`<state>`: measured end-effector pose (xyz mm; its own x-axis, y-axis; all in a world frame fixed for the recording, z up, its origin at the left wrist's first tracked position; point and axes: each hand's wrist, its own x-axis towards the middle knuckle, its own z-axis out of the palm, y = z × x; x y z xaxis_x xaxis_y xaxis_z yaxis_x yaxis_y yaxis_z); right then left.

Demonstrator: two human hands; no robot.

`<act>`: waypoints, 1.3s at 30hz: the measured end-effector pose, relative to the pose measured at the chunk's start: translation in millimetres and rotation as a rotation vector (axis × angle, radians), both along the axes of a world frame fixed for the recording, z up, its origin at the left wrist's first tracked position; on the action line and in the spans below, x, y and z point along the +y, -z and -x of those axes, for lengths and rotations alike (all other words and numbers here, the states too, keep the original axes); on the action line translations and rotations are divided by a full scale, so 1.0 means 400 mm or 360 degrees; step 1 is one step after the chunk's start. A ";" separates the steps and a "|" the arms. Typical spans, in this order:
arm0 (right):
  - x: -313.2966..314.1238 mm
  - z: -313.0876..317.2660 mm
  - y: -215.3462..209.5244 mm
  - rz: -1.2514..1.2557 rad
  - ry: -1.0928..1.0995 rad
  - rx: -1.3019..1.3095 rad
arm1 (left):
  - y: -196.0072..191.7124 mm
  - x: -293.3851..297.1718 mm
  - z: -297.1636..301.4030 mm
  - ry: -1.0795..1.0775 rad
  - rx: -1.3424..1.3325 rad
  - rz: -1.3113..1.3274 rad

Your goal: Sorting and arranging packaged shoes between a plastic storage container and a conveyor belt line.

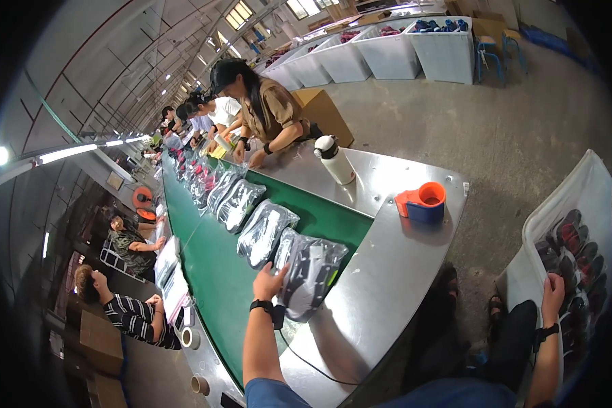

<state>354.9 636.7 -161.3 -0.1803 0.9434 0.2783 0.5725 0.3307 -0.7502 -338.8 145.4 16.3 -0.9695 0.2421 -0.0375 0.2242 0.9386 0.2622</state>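
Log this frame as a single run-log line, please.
left hand: on bagged shoes at belt end | right hand: gripping white bin rim | more bagged pairs queued on green conveyor

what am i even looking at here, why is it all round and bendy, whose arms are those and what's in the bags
This is one picture from a wide fisheye camera worn on a person's head, looking down; that lens bends straight edges toward the rim. The two bare forearms coming up from the bottom are the wearer's own.

The left hand rests on a clear plastic bag holding shoes, at the end of a green conveyor belt set in a shiny metal table. More bagged shoes lie in a row up the belt.

The right hand grips the rim of a white bin on the floor, filled with dark shoes.

On the table stand a white bottle and an orange and blue tape dispenser. Other people work along the belt.
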 end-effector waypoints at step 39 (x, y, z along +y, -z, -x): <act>-0.047 0.068 -0.087 -0.0171 0.0035 -0.0207 | 0.017 0.161 -0.673 0.0115 -0.0884 -0.1692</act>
<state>327.7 617.9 -126.4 -0.2010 0.9135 0.3537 0.6703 0.3915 -0.6304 -69.5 209.6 9.4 -0.8671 0.4587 -0.1944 -0.1214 0.1839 0.9754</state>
